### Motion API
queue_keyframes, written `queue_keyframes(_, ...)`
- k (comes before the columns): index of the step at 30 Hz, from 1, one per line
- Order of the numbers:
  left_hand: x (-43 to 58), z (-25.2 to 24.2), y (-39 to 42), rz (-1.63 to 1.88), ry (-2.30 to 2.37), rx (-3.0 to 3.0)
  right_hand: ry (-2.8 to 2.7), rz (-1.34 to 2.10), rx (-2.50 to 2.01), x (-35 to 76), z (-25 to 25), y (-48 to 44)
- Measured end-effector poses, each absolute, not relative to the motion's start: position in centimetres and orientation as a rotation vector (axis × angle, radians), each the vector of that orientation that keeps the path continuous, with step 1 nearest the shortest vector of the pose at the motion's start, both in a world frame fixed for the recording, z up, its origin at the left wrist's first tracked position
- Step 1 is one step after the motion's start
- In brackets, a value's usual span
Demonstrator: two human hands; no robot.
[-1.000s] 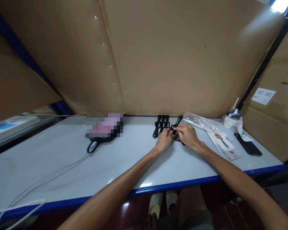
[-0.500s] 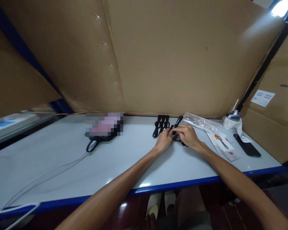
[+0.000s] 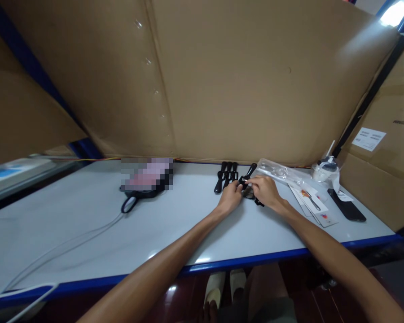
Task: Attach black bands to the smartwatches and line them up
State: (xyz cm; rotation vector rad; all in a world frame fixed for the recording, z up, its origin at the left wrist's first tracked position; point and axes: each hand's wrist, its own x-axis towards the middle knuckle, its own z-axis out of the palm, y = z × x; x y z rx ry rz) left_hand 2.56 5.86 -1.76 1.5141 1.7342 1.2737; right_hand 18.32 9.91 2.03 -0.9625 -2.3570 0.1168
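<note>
My left hand [image 3: 230, 196] is closed on a black-handled utensil [image 3: 252, 169] on the white table. Its black handle points away from me, and a shiny part shows below, between my hands. Most of its middle is hidden by my fingers. My right hand [image 3: 265, 189] has its fingers pinched together at the utensil's middle, beside my left fingertips. What those right fingers hold is too small to make out. Left of my hands lie several black-handled pieces [image 3: 218, 185] side by side in a row.
To the right are a clear plastic bag [image 3: 276, 169], printed cards [image 3: 311, 202], a flat black piece [image 3: 348, 208] and a white container in plastic [image 3: 326, 170]. A pixelated device [image 3: 148, 177] with a cable lies left. Cardboard [image 3: 229, 89] walls the back; a blue edge [image 3: 249, 260] runs in front.
My right fingers have shifted slightly at the utensil's middle, and more of its black part shows between my hands. My left hand stays nearly in place.
</note>
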Motion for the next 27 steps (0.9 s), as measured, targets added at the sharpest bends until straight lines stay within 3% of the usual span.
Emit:
queue_keyframes(18, 2.7, -1.4, 5.7, 1.172, 1.837, 1.669, -2.164, 0.299, -1.011, 17.2, 1.6, 9.7)
queue_keyframes(27, 2.7, -1.3, 5.6, 1.146, 1.816, 1.685, -2.429, -0.007, -0.909, 18.1, 3.0, 9.7)
